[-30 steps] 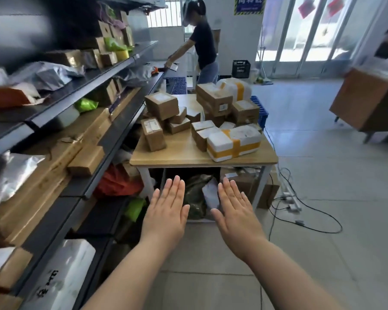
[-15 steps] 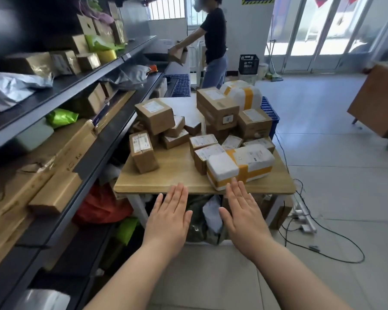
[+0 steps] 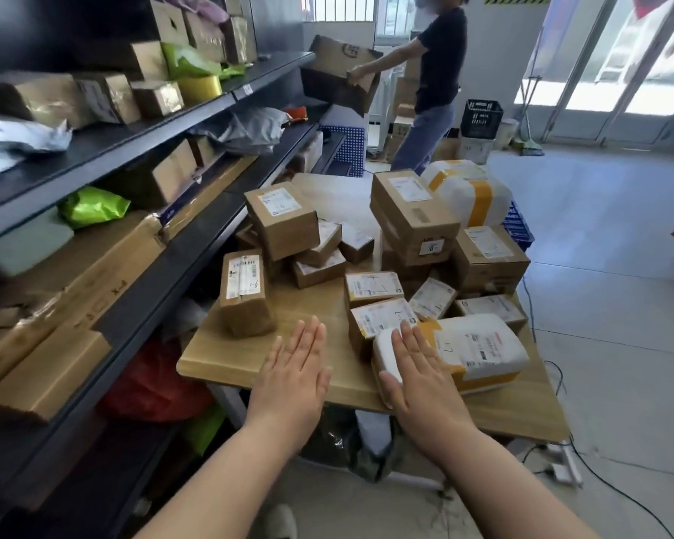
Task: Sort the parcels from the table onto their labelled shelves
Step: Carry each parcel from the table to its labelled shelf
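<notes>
Shelves run down the left, dark metal, stacked with brown cartons, grey mailers and green bags. Beside them stands the wooden table, and it's loaded: brown boxes piled across the middle and far side, each with a white printed label on top, some stacked two high and some tilted. One tall box stands upright on its own at the near left, label and barcode facing up. At the near right edge lies the white parcel, soft-cornered, banded with yellow tape, with a big label bearing a handwritten mark. A second white one with yellow tape sits at the back. Further off, another person grips a carton at the shelf end. Now the hands, both flat, fingers straight and together, holding nothing. The left hand hovers over the table's near edge. The right hand is over the white parcel's near-left end; whether it touches, I can't tell.
</notes>
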The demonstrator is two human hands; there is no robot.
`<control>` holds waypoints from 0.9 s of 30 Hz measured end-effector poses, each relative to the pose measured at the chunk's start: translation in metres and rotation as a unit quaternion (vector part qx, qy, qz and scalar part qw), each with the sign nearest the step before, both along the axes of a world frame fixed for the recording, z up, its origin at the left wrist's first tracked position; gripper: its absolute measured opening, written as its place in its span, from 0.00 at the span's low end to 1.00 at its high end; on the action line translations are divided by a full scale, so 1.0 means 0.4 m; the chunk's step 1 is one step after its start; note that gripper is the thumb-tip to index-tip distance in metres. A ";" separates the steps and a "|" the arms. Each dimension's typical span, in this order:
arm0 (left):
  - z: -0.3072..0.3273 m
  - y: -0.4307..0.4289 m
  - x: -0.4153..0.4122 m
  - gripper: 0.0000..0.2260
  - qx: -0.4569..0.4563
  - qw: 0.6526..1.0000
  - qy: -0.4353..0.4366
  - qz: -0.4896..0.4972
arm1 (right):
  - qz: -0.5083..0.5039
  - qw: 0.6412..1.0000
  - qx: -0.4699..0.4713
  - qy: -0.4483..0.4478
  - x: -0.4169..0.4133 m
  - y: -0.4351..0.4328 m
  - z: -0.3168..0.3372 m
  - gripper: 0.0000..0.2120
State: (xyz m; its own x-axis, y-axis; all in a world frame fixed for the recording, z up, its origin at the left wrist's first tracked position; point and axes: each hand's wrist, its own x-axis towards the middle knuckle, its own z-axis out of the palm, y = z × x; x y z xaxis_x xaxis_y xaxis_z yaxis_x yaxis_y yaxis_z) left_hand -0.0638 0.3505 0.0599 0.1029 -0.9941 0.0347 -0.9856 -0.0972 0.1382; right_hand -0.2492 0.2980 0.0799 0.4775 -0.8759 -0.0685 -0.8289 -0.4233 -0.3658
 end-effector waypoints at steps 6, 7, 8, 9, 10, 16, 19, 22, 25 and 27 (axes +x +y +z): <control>-0.026 -0.190 0.095 0.30 0.014 0.999 -0.011 -0.032 | -0.024 0.999 -0.029 0.020 0.082 -0.170 0.001 0.29; -0.027 -0.225 0.109 0.27 0.017 0.999 -0.008 -0.037 | -0.038 0.999 -0.028 0.021 0.089 -0.199 0.002 0.29; -0.029 -0.261 0.121 0.24 0.023 0.999 -0.001 -0.043 | -0.053 0.998 -0.027 0.020 0.094 -0.226 0.003 0.28; -0.030 -0.296 0.132 0.24 0.029 0.998 0.007 -0.052 | -0.067 0.997 -0.029 0.021 0.097 -0.253 0.002 0.28; -0.031 -0.331 0.140 0.24 0.031 0.997 0.009 -0.064 | -0.079 0.996 -0.033 0.023 0.099 -0.278 -0.001 0.29; -0.051 -0.518 0.133 0.23 0.058 0.988 0.013 -0.146 | -0.177 0.984 -0.031 0.020 0.094 -0.357 -0.034 0.32; -0.067 -0.570 0.110 0.26 0.066 0.982 0.008 -0.176 | -0.201 0.979 -0.017 0.023 0.084 -0.364 -0.056 0.37; -0.086 -0.598 0.078 0.35 0.097 0.976 0.016 -0.196 | -0.233 0.972 0.004 0.019 0.052 -0.379 -0.070 0.38; -0.103 -0.618 0.041 0.44 0.110 0.973 0.001 -0.205 | -0.245 0.970 0.010 0.009 0.004 -0.408 -0.076 0.39; -0.106 -0.628 0.015 0.33 0.102 0.976 0.009 -0.192 | -0.240 0.971 0.016 0.004 -0.030 -0.435 -0.080 0.37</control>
State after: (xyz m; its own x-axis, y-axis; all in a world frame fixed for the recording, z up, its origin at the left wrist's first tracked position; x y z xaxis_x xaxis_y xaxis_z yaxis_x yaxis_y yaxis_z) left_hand -0.0577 0.0991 0.0174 -0.2797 -0.9457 -0.1658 -0.9524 0.2514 0.1725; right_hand -0.2614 0.1238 0.0480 0.0144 -0.9947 -0.1015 -0.9307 0.0237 -0.3649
